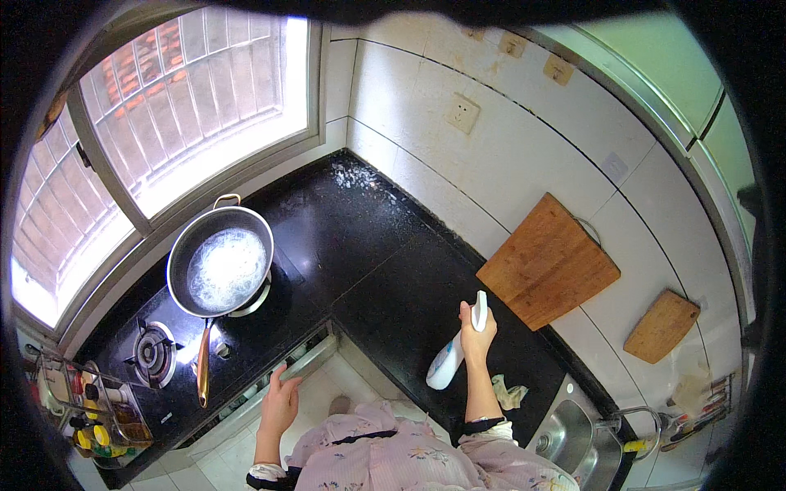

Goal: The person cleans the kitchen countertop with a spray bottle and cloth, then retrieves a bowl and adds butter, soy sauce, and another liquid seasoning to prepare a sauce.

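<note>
My right hand [478,334] is closed around the neck of a white spray bottle [446,363], which tilts over the black countertop [393,301]. Beside my right forearm, a crumpled pale cloth [509,393] lies on the counter. My left hand [281,402] is raised with its fingers apart and nothing in it, near the counter's front edge. Ahead of it to the left, a frying pan [220,264] stands on a gas stove burner, its long handle pointing back towards me. Bright, glaring liquid covers the pan's bottom.
A bare burner [153,355] sits left of the pan handle. A wire rack [92,411] holds condiment bottles. Two wooden cutting boards [549,264] [662,326] are against the tiled wall. A steel sink [565,433] is at the right. Small pale flakes [356,175] lie in the counter's corner.
</note>
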`<action>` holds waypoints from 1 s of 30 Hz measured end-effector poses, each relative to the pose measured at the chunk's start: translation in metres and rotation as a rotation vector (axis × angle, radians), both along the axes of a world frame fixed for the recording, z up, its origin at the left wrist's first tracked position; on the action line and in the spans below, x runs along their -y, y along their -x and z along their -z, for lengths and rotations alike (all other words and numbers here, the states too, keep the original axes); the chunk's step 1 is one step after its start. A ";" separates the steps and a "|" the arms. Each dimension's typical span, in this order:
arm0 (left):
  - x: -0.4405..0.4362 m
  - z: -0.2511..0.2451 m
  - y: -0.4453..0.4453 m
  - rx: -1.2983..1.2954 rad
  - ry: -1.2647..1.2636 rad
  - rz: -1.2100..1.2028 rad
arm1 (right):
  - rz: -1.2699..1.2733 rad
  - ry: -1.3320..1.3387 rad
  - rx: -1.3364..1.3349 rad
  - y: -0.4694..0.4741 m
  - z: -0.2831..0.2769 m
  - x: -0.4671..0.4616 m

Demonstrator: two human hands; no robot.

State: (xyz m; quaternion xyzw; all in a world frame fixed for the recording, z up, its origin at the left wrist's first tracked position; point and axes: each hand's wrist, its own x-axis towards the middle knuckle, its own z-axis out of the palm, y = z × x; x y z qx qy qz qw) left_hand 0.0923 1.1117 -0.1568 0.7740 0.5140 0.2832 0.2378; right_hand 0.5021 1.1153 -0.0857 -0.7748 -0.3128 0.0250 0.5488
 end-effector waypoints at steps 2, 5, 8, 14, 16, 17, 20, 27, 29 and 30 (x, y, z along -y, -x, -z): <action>-0.001 0.000 -0.001 -0.005 -0.002 -0.002 | -0.009 -0.046 0.025 -0.002 0.001 0.003; -0.002 -0.001 -0.003 0.005 -0.003 0.012 | -0.012 -0.050 0.027 -0.003 0.003 0.006; -0.004 -0.001 -0.004 -0.010 0.015 0.014 | -0.011 -0.042 0.039 -0.002 0.005 0.008; -0.003 -0.002 -0.004 -0.018 0.022 0.008 | 0.017 -0.019 -0.002 -0.003 0.006 0.009; -0.003 -0.003 -0.004 -0.022 0.036 0.007 | 0.005 -0.027 -0.014 -0.002 0.007 0.008; -0.003 -0.003 -0.004 -0.022 0.044 0.006 | -0.004 -0.031 -0.020 -0.001 0.008 0.007; -0.003 -0.005 -0.003 -0.049 0.033 -0.005 | -0.061 -0.039 -0.012 0.007 0.006 0.004; -0.001 -0.007 -0.003 -0.062 0.049 -0.009 | -0.305 -0.263 0.139 0.031 -0.038 -0.022; -0.001 -0.007 -0.004 -0.045 0.047 -0.005 | -0.336 -0.302 0.206 0.033 -0.060 -0.038; -0.001 -0.007 -0.004 -0.057 0.045 -0.009 | -0.380 -0.374 0.156 0.034 -0.071 -0.051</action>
